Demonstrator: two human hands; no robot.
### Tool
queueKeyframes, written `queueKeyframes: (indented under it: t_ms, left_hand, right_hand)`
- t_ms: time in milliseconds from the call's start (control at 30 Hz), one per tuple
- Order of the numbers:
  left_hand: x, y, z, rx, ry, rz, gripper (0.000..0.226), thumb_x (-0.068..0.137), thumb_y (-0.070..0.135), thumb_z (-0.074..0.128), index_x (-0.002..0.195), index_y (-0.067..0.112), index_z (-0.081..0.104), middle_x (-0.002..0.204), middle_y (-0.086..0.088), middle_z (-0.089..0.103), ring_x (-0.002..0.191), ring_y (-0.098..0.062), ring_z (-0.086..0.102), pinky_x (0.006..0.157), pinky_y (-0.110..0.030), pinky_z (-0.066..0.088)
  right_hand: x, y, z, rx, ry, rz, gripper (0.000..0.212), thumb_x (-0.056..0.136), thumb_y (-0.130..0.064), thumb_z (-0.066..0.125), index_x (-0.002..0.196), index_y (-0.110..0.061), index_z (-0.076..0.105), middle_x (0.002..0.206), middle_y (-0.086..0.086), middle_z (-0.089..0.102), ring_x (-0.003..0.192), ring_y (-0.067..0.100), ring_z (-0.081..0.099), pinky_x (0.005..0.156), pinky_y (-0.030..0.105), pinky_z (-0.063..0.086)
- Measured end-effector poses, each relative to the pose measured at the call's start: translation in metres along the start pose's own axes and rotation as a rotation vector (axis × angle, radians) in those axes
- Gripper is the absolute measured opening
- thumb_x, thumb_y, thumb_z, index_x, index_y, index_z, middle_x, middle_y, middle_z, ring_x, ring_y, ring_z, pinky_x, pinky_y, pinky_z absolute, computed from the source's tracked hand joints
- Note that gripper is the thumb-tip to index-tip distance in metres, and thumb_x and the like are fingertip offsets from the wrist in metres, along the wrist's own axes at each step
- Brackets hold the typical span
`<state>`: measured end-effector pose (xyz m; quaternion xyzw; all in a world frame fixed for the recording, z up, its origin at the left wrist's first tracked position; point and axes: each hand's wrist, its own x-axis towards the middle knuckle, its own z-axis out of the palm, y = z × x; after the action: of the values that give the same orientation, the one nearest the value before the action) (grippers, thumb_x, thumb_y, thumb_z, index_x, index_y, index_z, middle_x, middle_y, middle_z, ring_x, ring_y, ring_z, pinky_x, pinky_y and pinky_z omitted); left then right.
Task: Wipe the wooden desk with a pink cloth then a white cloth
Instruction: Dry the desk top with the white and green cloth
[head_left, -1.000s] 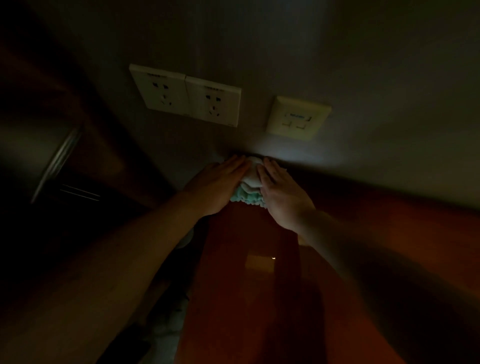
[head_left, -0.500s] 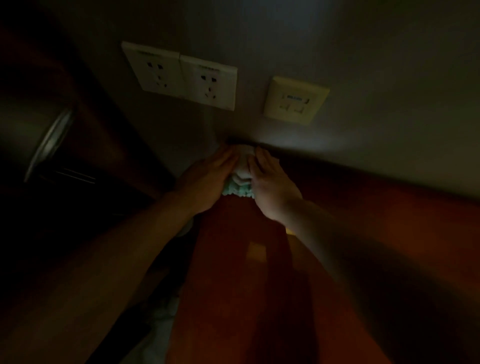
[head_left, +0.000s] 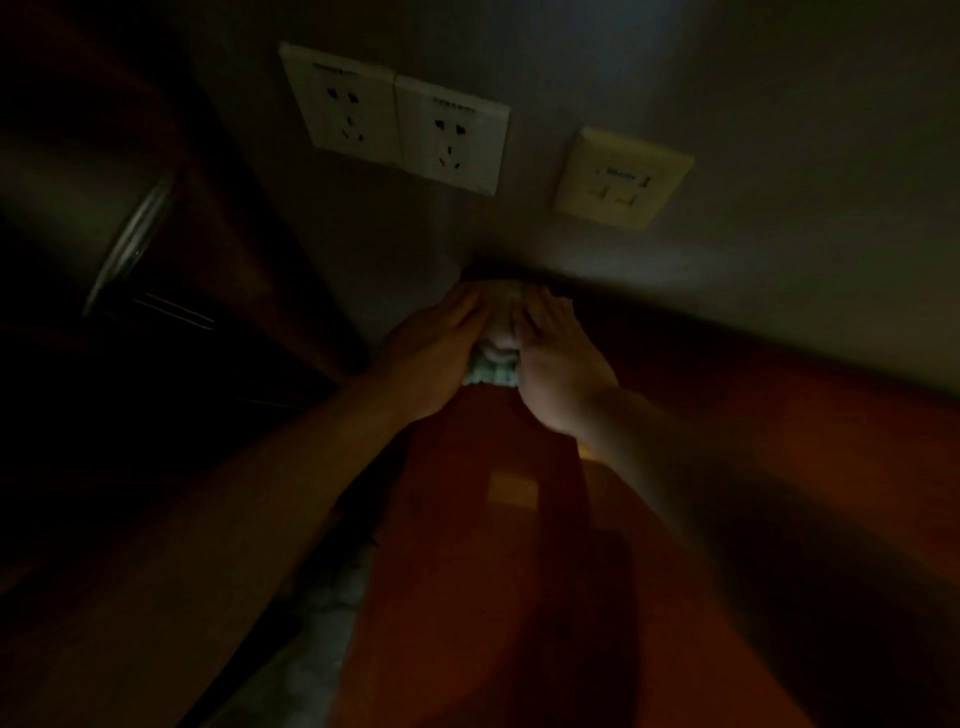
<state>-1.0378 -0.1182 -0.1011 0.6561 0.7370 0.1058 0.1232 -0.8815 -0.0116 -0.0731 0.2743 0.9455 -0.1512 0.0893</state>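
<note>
Reddish, glossy wood made up the desk (head_left: 467, 597), dim and cut off at six o'clock. A soft, bunched cloth (head_left: 498, 358) with a frilled pale-green hem lay at the desk's twelve o'clock edge, against the wall (head_left: 779, 130); its true colour was hard to judge in the gloom. The left hand (head_left: 436, 348) pressed it from nine o'clock and the right hand (head_left: 558, 364) from three o'clock, fingers straight and flat, hiding most of it. Two smooth square sockets (head_left: 395, 114) sat at eleven o'clock of the cloth, a yellowish plate (head_left: 623, 176) at one.
</note>
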Motion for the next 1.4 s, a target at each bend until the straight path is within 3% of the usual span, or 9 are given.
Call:
queueKeyframes:
  t_ms: [167,267,367,533,800,1067,1200,1300,1400]
  left_hand:
    - [-0.025,0.001,0.001,0.051,0.058,0.121,0.051,0.1,0.027,0.033,0.136,-0.004,0.053,0.144,-0.024,0.049,0.135,-0.037,0.045,0.113,-0.046,0.033]
    - [0.011,0.008,-0.013,0.061,0.04,0.123,0.06,0.098,0.033,0.023,0.141,-0.002,0.047,0.145,-0.022,0.048,0.136,-0.037,0.044,0.114,-0.044,0.032]
    - [0.026,0.008,-0.014,-0.01,0.072,0.087,0.059,0.1,0.03,0.037,0.153,0.005,0.028,0.159,-0.015,0.028,0.148,-0.028,0.025,0.12,-0.035,0.015]
    - [-0.007,-0.002,0.006,-0.076,-0.01,0.233,0.06,0.099,0.011,0.053,0.152,0.001,0.027,0.16,-0.016,0.024,0.149,-0.025,0.019,0.123,-0.039,0.016]
    - [0.008,0.013,0.025,-0.006,-0.005,0.015,0.07,0.099,0.029,0.042,0.156,0.004,0.011,0.164,-0.014,0.007,0.152,-0.022,0.0,0.119,-0.029,-0.011]
    - [0.019,0.009,0.019,-0.054,-0.035,-0.067,0.067,0.1,0.038,0.025,0.154,-0.001,0.016,0.162,-0.02,0.013,0.152,-0.03,0.008,0.124,-0.044,0.007]
    - [-0.004,0.024,0.009,-0.064,-0.043,-0.072,0.065,0.101,0.02,0.048,0.153,-0.001,0.014,0.162,-0.018,0.01,0.152,-0.027,0.006,0.121,-0.027,-0.006]
    - [-0.03,0.039,0.006,-0.031,-0.075,-0.055,0.061,0.105,0.02,0.04,0.155,0.005,0.009,0.163,-0.007,0.0,0.149,-0.012,-0.005,0.113,-0.013,-0.016]
    - [-0.017,0.044,-0.005,-0.025,-0.129,-0.16,0.063,0.106,0.021,0.039,0.156,0.009,0.004,0.165,-0.006,-0.003,0.15,-0.012,-0.006,0.114,-0.015,-0.013]
  right_hand:
    - [-0.036,0.002,0.02,-0.056,-0.027,-0.145,0.06,0.102,-0.026,0.036,0.151,0.007,0.024,0.161,0.027,0.014,0.152,0.036,0.01,0.123,0.048,0.02]
    - [-0.001,0.005,0.003,-0.097,0.01,-0.087,0.063,0.104,-0.028,0.037,0.156,0.001,0.016,0.164,0.021,0.01,0.153,0.032,0.005,0.125,0.044,0.008]
    - [0.012,0.006,-0.002,-0.038,0.047,-0.037,0.067,0.104,-0.029,0.041,0.158,-0.005,0.011,0.166,0.016,0.003,0.154,0.028,0.001,0.125,0.04,0.004]
    - [-0.021,0.007,0.018,-0.016,0.025,-0.113,0.063,0.104,-0.029,0.035,0.154,0.005,0.018,0.164,0.022,0.009,0.153,0.031,0.007,0.125,0.042,0.012]
    - [-0.001,0.004,0.012,0.023,-0.017,-0.038,0.074,0.096,-0.037,0.027,0.158,-0.005,0.002,0.166,0.017,0.0,0.154,0.028,-0.005,0.125,0.044,0.01]
    - [0.023,0.012,0.007,-0.041,-0.066,-0.072,0.067,0.106,-0.026,0.031,0.157,-0.006,-0.008,0.165,0.014,-0.013,0.152,0.026,-0.015,0.125,0.04,-0.002]
    - [0.001,0.003,0.01,0.007,-0.071,-0.068,0.068,0.105,-0.025,0.033,0.157,-0.007,-0.007,0.165,0.013,-0.012,0.152,0.026,-0.014,0.125,0.041,-0.001]
    - [-0.036,0.004,0.017,-0.012,-0.077,-0.17,0.069,0.104,-0.029,0.034,0.157,-0.004,-0.004,0.165,0.017,-0.009,0.153,0.029,-0.011,0.125,0.044,0.003]
    - [-0.018,0.011,0.009,-0.062,-0.109,-0.188,0.072,0.105,-0.03,0.036,0.156,-0.005,-0.008,0.165,0.016,-0.012,0.152,0.028,-0.012,0.125,0.043,0.001]
